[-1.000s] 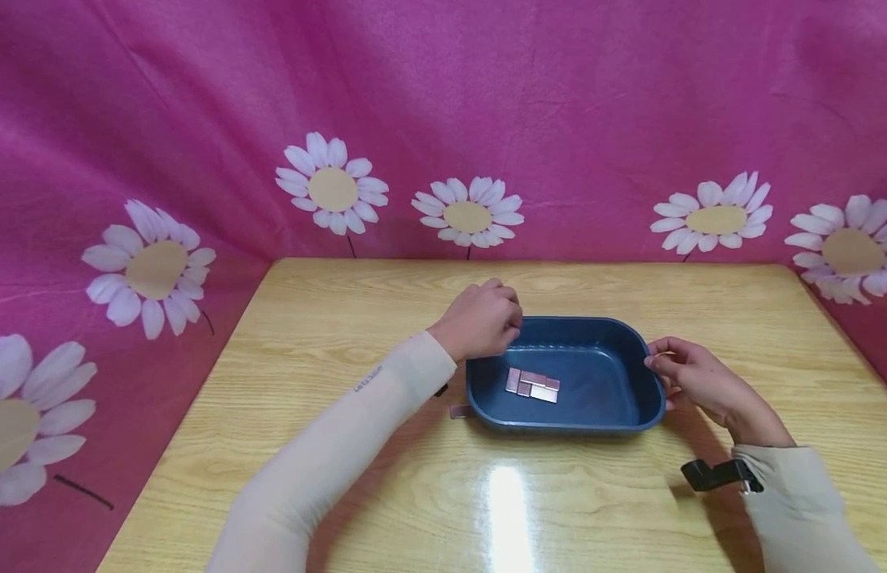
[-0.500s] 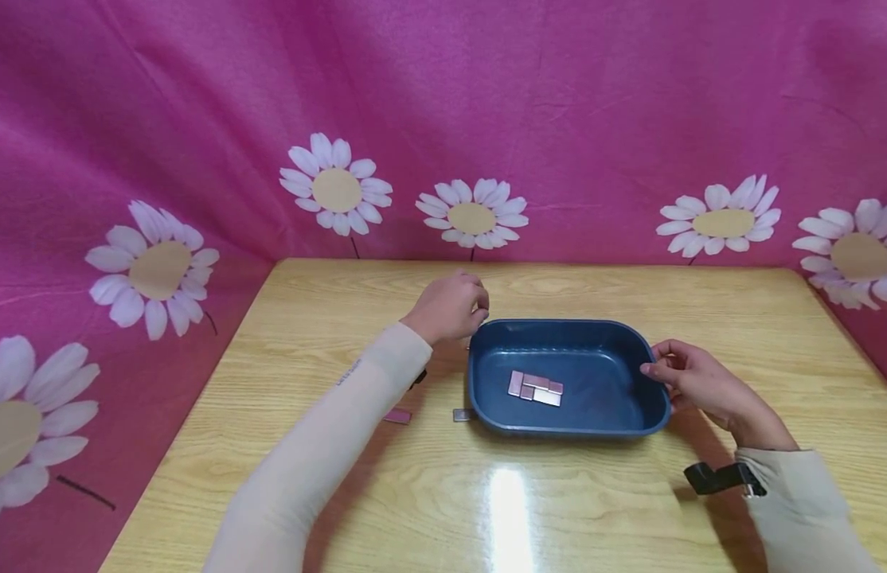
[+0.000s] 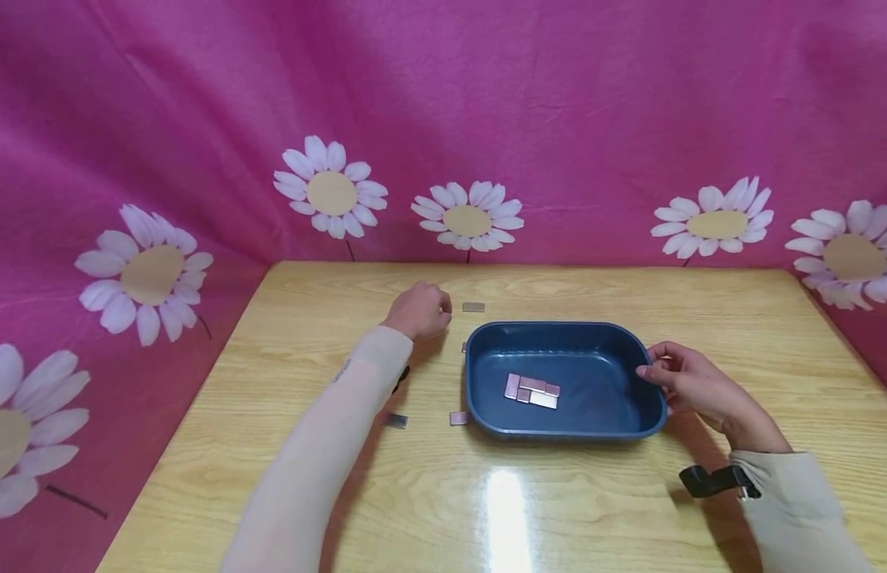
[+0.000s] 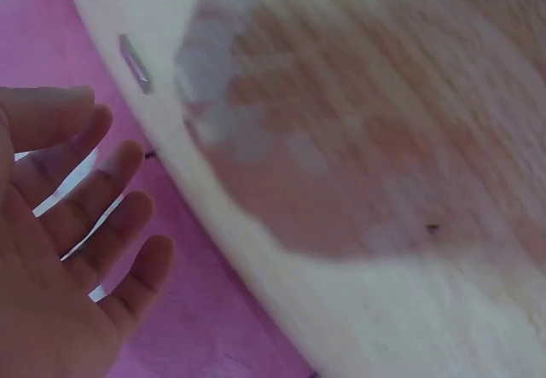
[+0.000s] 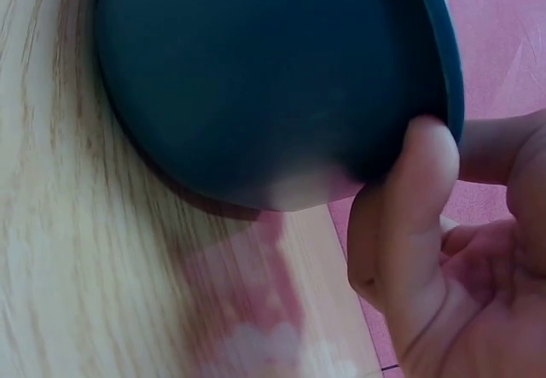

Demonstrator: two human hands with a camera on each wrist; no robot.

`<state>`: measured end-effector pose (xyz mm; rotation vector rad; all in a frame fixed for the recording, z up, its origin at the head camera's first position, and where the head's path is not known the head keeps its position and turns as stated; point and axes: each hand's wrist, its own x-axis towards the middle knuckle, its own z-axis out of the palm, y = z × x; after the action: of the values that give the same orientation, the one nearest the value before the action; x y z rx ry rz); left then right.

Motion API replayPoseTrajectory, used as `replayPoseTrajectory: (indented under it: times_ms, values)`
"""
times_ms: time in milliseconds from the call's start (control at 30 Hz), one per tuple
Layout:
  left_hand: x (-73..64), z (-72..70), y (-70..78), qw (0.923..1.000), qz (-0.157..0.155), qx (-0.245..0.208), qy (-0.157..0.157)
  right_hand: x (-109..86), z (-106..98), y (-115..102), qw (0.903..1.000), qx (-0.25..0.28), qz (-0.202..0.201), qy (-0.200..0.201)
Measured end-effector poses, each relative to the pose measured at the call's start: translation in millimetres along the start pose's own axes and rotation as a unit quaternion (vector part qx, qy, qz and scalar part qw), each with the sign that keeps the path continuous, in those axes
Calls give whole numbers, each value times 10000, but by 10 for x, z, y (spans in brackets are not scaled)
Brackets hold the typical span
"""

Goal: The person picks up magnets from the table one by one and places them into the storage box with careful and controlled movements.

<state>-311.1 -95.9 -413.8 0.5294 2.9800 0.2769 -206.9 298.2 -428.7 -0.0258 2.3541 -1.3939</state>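
A dark blue rectangular basin (image 3: 565, 422) with rounded corners sits on the table. Several small shiny pinkish rectangular pieces (image 3: 533, 384) lie grouped on its floor, left of its middle. My right hand (image 3: 701, 390) pinches the basin's right rim, thumb inside and fingers outside; the right wrist view shows the thumb (image 5: 422, 173) against the inner wall. Beyond the basin's left end, my left hand (image 3: 418, 310) is over the table. Its fingers (image 4: 94, 190) are spread and loosely bent in the left wrist view, holding nothing. Nearest to it is a flat rectangular piece (image 3: 474, 307) behind the basin.
More small pieces lie outside the basin: one (image 3: 458, 418) at its front left corner, one (image 3: 463, 348) partly hidden by its left wall, and a darker one (image 3: 396, 421) beside the left sleeve. Pink flowered cloth (image 3: 580, 119) hangs behind the wooden table (image 3: 594, 509).
My left hand has moved left, away from the basin's back left corner, uncovering the piece behind the basin. The right hand keeps its hold on the rim.
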Motion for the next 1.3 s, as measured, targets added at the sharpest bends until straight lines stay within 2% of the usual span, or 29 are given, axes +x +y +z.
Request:
replayPoseTrajectory:
  times_ms: [200,467,567,733,833,1033,1300]
  values:
    - [8,64,-107,9994,-336,-93,-27,16,20,11,9999,65,56,-74]
    - [79,90,-132,9980,-557,-256,156,35,2,-18,9999,2,129,-76]
    - [147,129,-111,9983,-494,-231,209,32,1,-3,9998,69,145,-76]
    - [297,188,-33,9990,-182,-225,335,-1,-18,41,9999,125,98,-42]
    - [360,224,6,9989,-173,-282,326,-6,-22,44,9998,143,85,-48]
    - [408,320,35,9985,-298,-238,393,9,-9,11,9998,134,109,-74]
    - [416,368,74,9978,-42,153,647,1,14,-5,9997,200,89,-86]
